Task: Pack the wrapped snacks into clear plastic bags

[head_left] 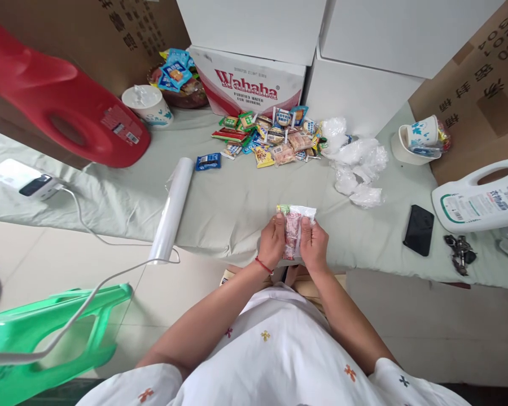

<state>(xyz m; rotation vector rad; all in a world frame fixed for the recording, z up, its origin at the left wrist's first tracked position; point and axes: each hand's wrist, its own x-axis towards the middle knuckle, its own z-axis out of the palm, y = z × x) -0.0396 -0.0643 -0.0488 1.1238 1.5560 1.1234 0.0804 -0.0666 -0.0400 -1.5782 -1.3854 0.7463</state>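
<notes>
Close to the front edge of the cloth-covered surface, a small snack packet [292,231] with a pinkish, reddish print and a white side is held upright between both hands. My left hand [272,241] grips its left side, thumb on the front. Gripping the right side, my right hand [313,243] presses its thumb on the white part. A green and yellow bit shows at the packet's top left corner. Farther back lies a pile of wrapped snacks [275,137]. One blue snack packet [208,162] rests apart, left of that pile.
A roll of clear film [171,211] juts over the edge at left. Crumpled clear plastic [358,163] lies right of the pile. A phone [419,230], keys [460,254] and a white bottle [482,197] sit at right. A red jug [68,101] and cable [93,239] are left.
</notes>
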